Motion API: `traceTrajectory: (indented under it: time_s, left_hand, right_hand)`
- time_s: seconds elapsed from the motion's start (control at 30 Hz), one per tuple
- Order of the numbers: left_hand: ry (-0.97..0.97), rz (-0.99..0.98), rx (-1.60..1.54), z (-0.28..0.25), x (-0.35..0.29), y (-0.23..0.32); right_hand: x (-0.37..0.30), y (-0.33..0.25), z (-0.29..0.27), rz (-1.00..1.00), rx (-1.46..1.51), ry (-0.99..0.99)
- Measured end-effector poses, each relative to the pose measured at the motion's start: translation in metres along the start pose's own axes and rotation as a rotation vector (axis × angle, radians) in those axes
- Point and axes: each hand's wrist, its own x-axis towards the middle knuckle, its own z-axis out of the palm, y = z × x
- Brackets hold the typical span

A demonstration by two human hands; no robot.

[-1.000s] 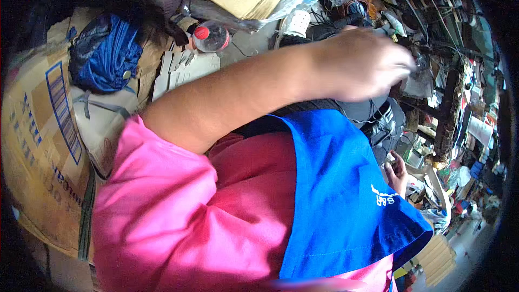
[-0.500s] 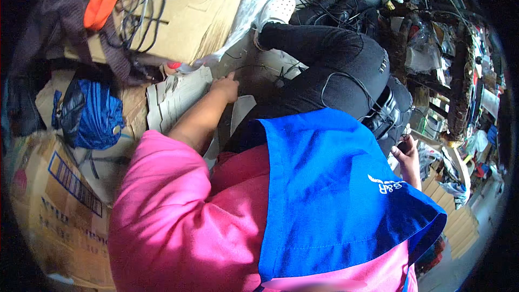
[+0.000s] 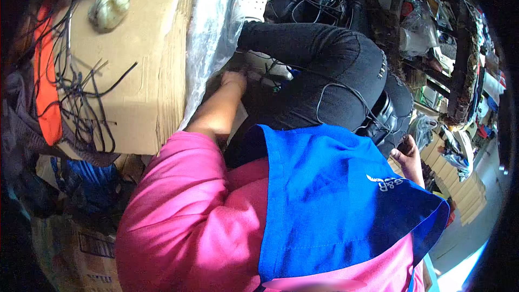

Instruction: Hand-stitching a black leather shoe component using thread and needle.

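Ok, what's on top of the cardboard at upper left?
On the cardboard lie tangled black cords, an orange item and a pale, lumpy object. Cords partly cover the orange item; the cardboard beneath them is hidden.

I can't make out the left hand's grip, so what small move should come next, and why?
Probably raise the left hand slightly into brighter light. It reaches into the shadow between the clear plastic film on the tan cardboard box and the leg in black trousers, and what it touches there is too dark to tell.
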Motion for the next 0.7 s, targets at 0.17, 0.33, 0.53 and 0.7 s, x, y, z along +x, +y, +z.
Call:
traceTrajectory:
  time_s: [0.17,0.33,0.53,0.7]
  left_hand:
    - [0.173,-0.155,-0.148,0.011,0.027,0.001]
    - [0.147,0.1,-0.135,0.014,-0.01,-0.004]
    - [0.704,0.426,-0.577,-0.005,-0.166,-0.013]
    - [0.724,0.419,-0.734,-0.05,-0.304,0.002]
  right_hand:
    - [-0.006,-0.002,0.0,0.01,-0.013,0.022]
    - [-0.007,-0.001,0.003,-0.02,-0.007,0.02]
    - [0.011,0.001,0.001,-0.143,0.07,-0.12]
    - [0.027,0.001,-0.01,-0.237,0.023,-0.21]
